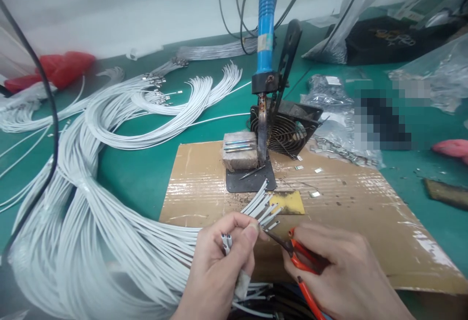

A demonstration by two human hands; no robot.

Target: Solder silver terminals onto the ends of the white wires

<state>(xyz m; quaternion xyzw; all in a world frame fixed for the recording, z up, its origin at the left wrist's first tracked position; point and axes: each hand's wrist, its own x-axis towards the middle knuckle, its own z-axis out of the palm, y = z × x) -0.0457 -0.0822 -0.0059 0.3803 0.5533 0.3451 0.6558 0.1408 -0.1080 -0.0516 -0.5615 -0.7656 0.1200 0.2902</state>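
Observation:
My left hand [226, 251] is closed around a bunch of thin white cables [153, 232], whose cut ends fan out past my fingertips. Two short cable ends stick up between its thumb and palm, and a finger seems to wear a whitish wrap. In my right hand [336, 261] are pliers [302, 256] with orange-red handles. Their dark, narrow jaws reach to my left fingertips, at the cable ends there. Whether the jaws are closed on a cable is hidden by the fingers.
A soldering iron with a blue handle [265, 32] stands upright behind my hands, beside a block holding solder [240, 148]. A small black fan [288, 130] sits to its right. Cardboard [351, 232] covers the green bench. Cable bundles [153, 115] lie left; plastic bags [329, 100] lie right.

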